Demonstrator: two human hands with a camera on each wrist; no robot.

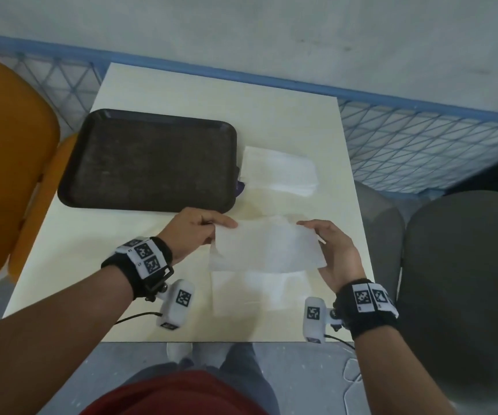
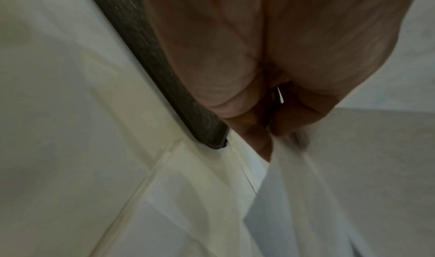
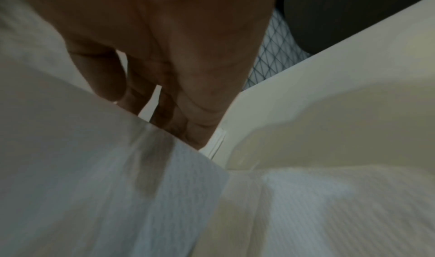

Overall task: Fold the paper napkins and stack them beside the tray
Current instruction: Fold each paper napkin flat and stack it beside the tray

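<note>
Napkin (image 1: 267, 248), white and thin, hangs stretched between both hands above the near middle of the table (image 1: 152, 295). Left hand (image 1: 192, 232) pinches its left top corner between thumb and curled fingers (image 2: 256, 140), close to the near rim of the dark tray (image 1: 152, 163). Right hand (image 1: 336, 250) holds the right edge, thumb in front and fingers (image 3: 188, 130) behind the sheet. Another flat napkin (image 1: 259, 292) lies on the table under it, by the near edge. A stack of folded napkins (image 1: 279, 172) sits just beside the tray's right side.
</note>
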